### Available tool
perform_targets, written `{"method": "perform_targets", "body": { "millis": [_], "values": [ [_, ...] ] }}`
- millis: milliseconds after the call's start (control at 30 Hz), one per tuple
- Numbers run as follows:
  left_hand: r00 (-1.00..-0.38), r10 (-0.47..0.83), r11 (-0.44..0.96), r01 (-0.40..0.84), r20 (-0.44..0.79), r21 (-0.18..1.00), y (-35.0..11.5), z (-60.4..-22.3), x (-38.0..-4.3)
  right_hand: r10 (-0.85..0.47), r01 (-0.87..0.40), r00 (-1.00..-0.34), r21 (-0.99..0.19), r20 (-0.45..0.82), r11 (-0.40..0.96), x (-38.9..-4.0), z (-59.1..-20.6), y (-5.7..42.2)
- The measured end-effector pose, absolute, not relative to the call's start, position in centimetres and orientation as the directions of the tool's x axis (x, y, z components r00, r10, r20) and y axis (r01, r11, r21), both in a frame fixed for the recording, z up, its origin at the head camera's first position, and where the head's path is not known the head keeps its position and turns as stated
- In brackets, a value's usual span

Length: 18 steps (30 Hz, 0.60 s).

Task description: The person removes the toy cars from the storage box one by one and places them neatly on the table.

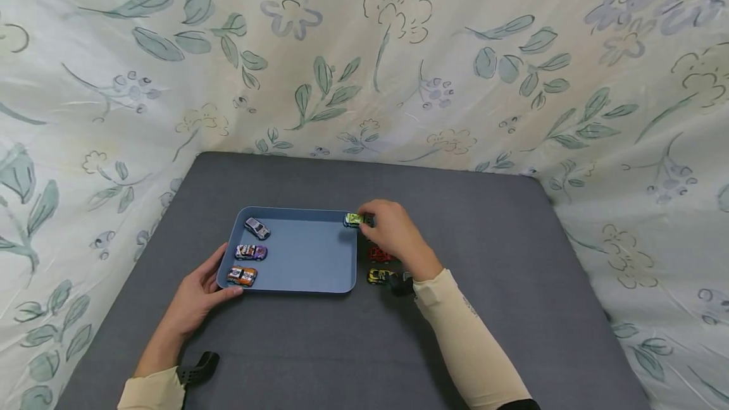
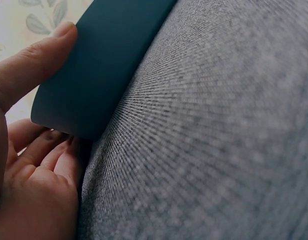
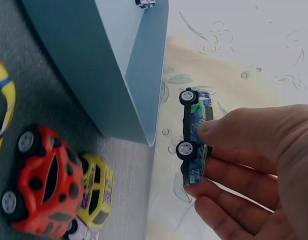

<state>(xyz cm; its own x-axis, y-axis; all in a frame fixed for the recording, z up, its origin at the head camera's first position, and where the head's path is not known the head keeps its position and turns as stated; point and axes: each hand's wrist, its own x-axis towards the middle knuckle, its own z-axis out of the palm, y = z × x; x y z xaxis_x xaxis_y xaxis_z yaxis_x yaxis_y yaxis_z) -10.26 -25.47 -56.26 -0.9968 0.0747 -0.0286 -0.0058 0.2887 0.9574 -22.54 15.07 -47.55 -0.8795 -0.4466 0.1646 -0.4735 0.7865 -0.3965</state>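
My right hand (image 1: 394, 229) pinches a green and blue patterned toy car (image 3: 198, 135) between thumb and fingers. In the head view it is held over the far right corner of a blue tray (image 1: 307, 248). The right wrist view shows the toy car side-on, wheels toward the tray and apart from its wall. My left hand (image 1: 196, 290) holds the tray's near left corner, the thumb (image 2: 64, 40) along its side and the fingers bent beneath the edge. Inside the tray, along the left, lie a silver car (image 1: 257, 228), a white and purple car (image 1: 250, 252) and an orange car (image 1: 242, 276).
Right of the tray, partly under my right forearm, stand a red car with black spots (image 3: 46, 185) and a yellow car (image 1: 380, 276). Another yellow car (image 3: 97, 190) and a whitish one show beside the red car. A grey cloth (image 1: 285, 347) covers the table; flowered fabric hangs behind.
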Motion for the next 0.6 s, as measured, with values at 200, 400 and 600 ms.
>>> {"method": "perform_targets", "body": {
  "millis": [200, 400, 600],
  "values": [
    [-0.997, 0.073, 0.278, -0.017, -0.039, 0.960, -25.6, -56.0, -10.4, -0.435, -0.461, -0.886, -0.401, 0.159, 0.791, -22.6, -47.5, 15.9],
    [-0.996, 0.076, 0.274, -0.021, -0.044, 0.962, -25.7, -55.6, -10.5, -0.426, -0.446, -0.893, -0.414, 0.147, 0.794, -22.5, -47.3, 16.9],
    [-0.996, 0.072, 0.281, -0.034, -0.056, 0.959, -25.9, -55.4, -10.5, -0.393, -0.415, -0.908, -0.431, 0.144, 0.801, -22.3, -47.2, 18.9]
  ]
}}
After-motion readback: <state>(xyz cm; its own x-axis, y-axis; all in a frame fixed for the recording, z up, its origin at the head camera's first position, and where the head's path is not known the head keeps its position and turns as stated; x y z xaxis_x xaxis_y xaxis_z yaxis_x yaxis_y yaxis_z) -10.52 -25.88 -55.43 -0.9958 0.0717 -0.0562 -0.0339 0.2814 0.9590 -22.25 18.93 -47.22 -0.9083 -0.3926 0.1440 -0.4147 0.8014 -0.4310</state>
